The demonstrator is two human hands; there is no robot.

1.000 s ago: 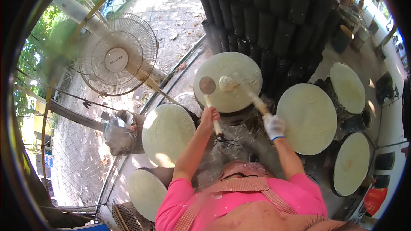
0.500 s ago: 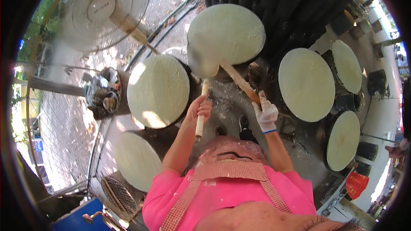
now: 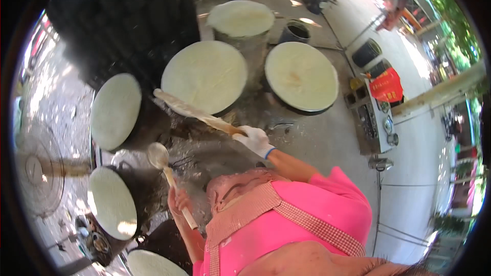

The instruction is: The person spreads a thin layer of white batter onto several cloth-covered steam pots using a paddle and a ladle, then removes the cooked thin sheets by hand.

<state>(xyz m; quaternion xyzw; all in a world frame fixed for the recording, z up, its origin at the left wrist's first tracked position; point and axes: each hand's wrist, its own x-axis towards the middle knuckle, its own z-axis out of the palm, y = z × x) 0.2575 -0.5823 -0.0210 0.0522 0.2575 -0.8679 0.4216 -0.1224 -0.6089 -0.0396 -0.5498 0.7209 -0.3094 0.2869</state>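
My bare left hand (image 3: 180, 202) is wrapped round the pale handle of a ladle (image 3: 158, 155), whose round bowl is raised over the dark ground. My right hand (image 3: 254, 141), in a white glove with a blue cuff, grips the near end of a long wooden spreading paddle (image 3: 197, 114), smeared with pale batter. The paddle's far end slants left, in front of a round griddle (image 3: 204, 74) covered with a pale, thin layer. Further right is another coated griddle (image 3: 302, 76) with a light brown patch in its middle.
More coated griddles stand around me: one (image 3: 240, 19) behind, one (image 3: 116, 112) at left, one (image 3: 111, 204) lower left. A dark corrugated stack (image 3: 128, 25) rises at the back. A fan (image 3: 38, 168) stands far left. At right is a table (image 3: 381, 128) with a red bag (image 3: 387, 86).
My view has turned right, so the fan and griddles have shifted left. The ladle's bowl has moved away from the paddle and is tilted left. Both hands keep their hold.
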